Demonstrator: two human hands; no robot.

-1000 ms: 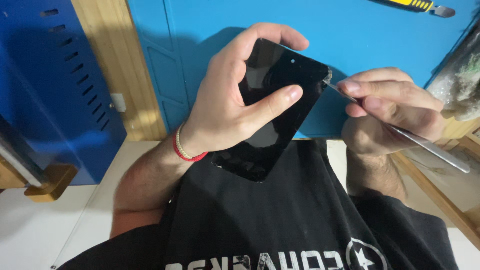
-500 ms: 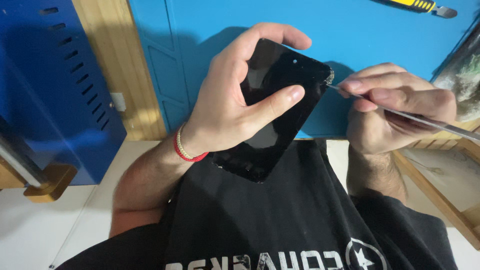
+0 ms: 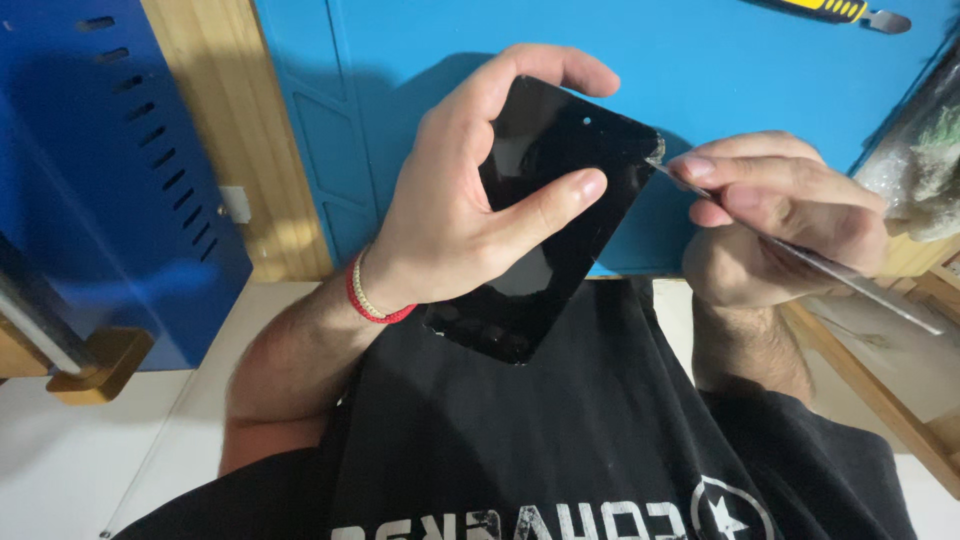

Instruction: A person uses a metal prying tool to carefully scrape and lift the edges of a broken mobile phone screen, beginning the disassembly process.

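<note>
Landmark = phone panel (image 3: 545, 215), black, held tilted above the lap and in front of the blue mat (image 3: 700, 70)

Left of panel: left hand (image 3: 455, 225) has it clamped, thumb across the black face, fingers curled over the top edge. Red cord bracelet (image 3: 375, 300) on the wrist, just left of the panel's lower corner. Further left, a blue perforated box (image 3: 110, 170) and a wooden strip (image 3: 215, 130)

Right of panel: right hand (image 3: 775, 225) pinches a thin metal pry tool (image 3: 850, 280), grip clenched tight on the shaft. Tip sits at the panel's upper right corner, touching it; can't tell if it is under the edge or only on it. Yellow knife (image 3: 835, 10) lies on the mat, well above and right of the panel

Risks, my read:
- panel is only pinched mid-air, no counter under it. Push too hard with the tip and it twists out of the left grip or drops
- lever force on one corner could crack or chip the glass there
- tip slips off the corner and it runs toward the left thumb or scratches the face
- lower corner already looks rough, so the panel may be weak

Versus a second ago: panel and left hand in the same pose. Right hand has rolled a bit, tool shaft now lies flatter, tip on the same corner
</note>
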